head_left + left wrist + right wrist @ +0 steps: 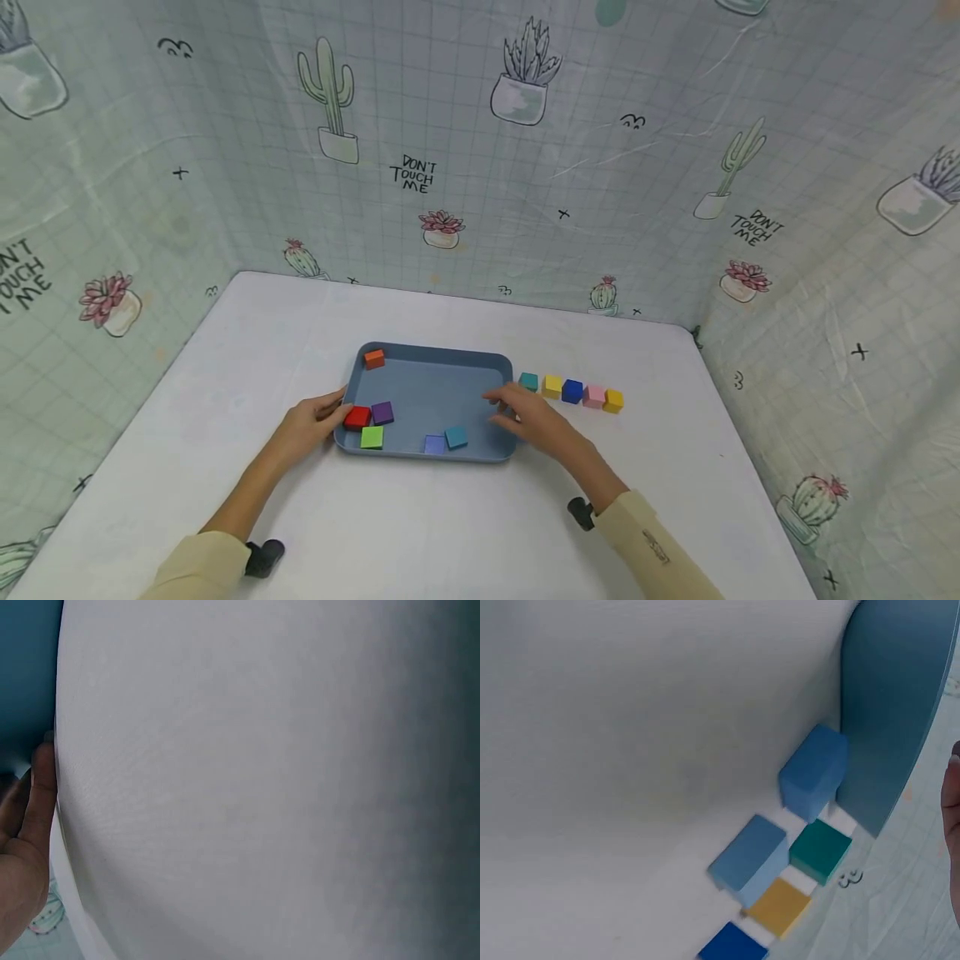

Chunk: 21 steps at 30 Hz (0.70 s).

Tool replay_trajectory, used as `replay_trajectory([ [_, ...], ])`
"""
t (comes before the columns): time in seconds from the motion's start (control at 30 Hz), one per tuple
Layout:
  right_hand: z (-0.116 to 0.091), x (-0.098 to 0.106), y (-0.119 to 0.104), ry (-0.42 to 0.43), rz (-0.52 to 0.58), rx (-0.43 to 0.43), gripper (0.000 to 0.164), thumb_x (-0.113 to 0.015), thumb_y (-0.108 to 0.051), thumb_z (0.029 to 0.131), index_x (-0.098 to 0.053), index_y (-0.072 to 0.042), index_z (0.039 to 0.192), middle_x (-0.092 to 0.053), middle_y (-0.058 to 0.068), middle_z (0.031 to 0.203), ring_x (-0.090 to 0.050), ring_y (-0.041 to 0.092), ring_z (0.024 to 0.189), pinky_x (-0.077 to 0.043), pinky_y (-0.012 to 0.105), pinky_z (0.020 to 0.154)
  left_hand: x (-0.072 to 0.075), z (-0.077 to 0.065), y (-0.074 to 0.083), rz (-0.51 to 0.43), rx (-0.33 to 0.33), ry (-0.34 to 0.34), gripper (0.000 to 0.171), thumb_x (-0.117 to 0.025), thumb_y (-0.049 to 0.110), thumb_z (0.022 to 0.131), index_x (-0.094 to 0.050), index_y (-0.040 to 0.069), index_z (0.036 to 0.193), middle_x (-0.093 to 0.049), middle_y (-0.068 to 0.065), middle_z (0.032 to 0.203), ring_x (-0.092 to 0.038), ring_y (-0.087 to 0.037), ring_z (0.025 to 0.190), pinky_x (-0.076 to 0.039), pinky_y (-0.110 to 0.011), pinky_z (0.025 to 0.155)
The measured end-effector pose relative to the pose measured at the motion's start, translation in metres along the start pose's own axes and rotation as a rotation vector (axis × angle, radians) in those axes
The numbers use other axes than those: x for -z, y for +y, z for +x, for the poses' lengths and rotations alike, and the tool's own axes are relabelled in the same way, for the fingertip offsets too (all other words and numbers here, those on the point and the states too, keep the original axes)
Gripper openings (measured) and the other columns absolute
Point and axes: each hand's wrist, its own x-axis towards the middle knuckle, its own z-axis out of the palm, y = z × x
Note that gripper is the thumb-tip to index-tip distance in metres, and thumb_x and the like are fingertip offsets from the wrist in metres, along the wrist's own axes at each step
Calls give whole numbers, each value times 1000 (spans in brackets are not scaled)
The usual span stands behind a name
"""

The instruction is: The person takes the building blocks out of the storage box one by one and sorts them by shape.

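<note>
at far left, the creased, plant-printed cloth point(465, 179) has lettering cut off by the edge; farther in, whole lines read "don't touch me". a beige sleeve point(197, 568), cropped below, leads to the left hand point(309, 427), clamped on the left rim of the tray point(423, 404); some of its fingers are hidden, and the left wrist view is mostly bare tabletop. the tray is blue-gray, smooth, round-cornered, on the white table point(450, 525). inside stand an orange block point(374, 359) in the far corner, a red block point(357, 417) by the thumb, a lime block point(372, 437), a purple block point(382, 412), then a lilac block point(434, 445) beside a blue block point(456, 437). the right hand point(536, 419) reaches over the right rim, thumb and fingers apart, and covers two blocks point(814, 772) seen only from the right wrist. past it runs a row: teal point(528, 382), yellow point(552, 387), dark blue point(572, 392), pink point(594, 397) and amber blocks point(613, 402). the right sleeve point(678, 567) bears a mark too small to read.
</note>
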Motion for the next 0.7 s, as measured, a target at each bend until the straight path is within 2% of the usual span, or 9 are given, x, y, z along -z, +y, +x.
replay_trajectory([
  [0.27, 20, -6, -8, -174, -8, -34, 43, -65, -16, 90, -54, -9, 131, -57, 6, 117, -56, 15, 104, -48, 23, 86, 0, 1, 0, 4, 8, 4, 65, -53, 45, 94, -42, 1, 140, -49, -26, 132, -49, -39, 119, -44, -48, 92],
  [0.47, 25, -16, -12, -241, -79, -8, 45, -66, -13, 89, -55, -17, 132, -55, 4, 117, -53, 14, 106, -47, 23, 87, 0, 1, -1, -11, 1, 4, 64, -54, 43, 94, -42, 1, 140, -49, -25, 132, -49, -38, 120, -44, -48, 93],
  [0.7, 26, -25, -17, -315, -147, 50, 45, -64, -10, 90, -55, -22, 133, -54, 5, 121, -52, 19, 110, -46, 29, 91, 1, -1, 1, -22, -4, 2, 63, -54, 42, 94, -43, 0, 139, -50, -25, 131, -49, -38, 119, -44, -48, 92],
])
